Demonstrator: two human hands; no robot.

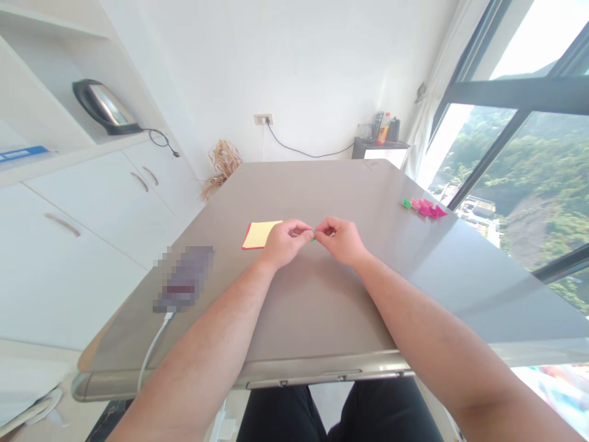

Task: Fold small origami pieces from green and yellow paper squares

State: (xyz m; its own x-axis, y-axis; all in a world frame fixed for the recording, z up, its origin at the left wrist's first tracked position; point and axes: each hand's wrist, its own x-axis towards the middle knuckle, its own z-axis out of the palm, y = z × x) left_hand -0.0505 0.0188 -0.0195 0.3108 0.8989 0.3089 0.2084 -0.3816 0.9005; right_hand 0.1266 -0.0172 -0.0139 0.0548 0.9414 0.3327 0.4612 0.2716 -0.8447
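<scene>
Both my hands meet over the middle of the table. Between the fingertips of my left hand [289, 241] and my right hand [339, 238] is a small piece of green paper [313, 236], mostly hidden by the fingers. Each hand pinches it from its own side. Partly behind my left hand lies a pad of yellow paper [259, 234] with a pink edge beneath. Over on the right of the table stand several small folded paper pieces: a green one [407, 203] at the left end and pink ones [429, 208] beside it.
A blurred-out phone-like object [186, 279] with a white cable [156, 341] lies on the table's left. An electric kettle [107, 107] stands on the shelf at left. Bottles [383, 129] stand on a small cabinet beyond the table's far edge. A window [515, 141] is at right.
</scene>
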